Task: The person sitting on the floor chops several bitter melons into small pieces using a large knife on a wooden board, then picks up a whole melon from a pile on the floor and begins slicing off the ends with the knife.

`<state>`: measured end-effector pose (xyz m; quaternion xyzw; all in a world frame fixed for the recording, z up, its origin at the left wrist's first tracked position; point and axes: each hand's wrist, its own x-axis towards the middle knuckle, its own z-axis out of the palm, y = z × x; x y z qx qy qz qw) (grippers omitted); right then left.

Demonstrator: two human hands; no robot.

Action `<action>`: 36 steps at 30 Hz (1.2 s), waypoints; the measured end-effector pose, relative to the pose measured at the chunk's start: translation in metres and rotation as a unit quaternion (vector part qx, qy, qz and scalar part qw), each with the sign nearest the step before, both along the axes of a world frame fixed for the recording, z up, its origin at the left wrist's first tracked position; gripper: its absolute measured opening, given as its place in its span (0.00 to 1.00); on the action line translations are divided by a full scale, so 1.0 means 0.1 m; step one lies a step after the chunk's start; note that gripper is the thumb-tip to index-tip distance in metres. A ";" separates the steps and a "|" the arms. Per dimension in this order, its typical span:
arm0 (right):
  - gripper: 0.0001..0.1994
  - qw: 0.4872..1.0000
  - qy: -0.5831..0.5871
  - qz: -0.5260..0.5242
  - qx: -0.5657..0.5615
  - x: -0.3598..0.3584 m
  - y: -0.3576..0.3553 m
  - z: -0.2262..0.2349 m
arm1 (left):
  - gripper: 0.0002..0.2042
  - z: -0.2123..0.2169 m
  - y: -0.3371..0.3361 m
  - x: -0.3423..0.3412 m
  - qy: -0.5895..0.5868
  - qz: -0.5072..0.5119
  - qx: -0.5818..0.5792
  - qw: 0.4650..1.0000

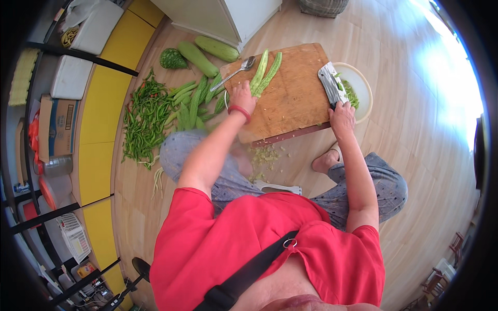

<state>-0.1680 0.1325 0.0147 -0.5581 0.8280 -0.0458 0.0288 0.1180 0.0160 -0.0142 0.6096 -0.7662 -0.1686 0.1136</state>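
A wooden cutting board (290,98) lies in front of me. On its left part rest two long split halves of a pale green ridged gourd (269,75). My left hand (242,98), with a red band at the wrist, has its fingers bent at the near ends of these halves; whether it grips them is hard to see. A metal spoon (233,72) lies just beyond that hand. My right hand (342,118) is closed round the handle of a cleaver (331,84). Its blade is at the board's right edge, beside a pale bowl (367,88) holding chopped green pieces (351,97).
Left of the board lie green chillies (148,114), ridged gourds (194,106), two smooth pale green gourds (198,58) and a dark bumpy one (173,58). Scraps (267,155) litter the floor near my feet. Yellow-fronted shelves (101,119) stand left; a white cabinet (223,18) stands beyond.
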 end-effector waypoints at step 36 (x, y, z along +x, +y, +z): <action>0.11 0.955 -0.183 0.180 -0.147 0.98 -0.19 0.24 | 0.23 0.27 0.32 0.21 0.475 0.045 0.397 0.784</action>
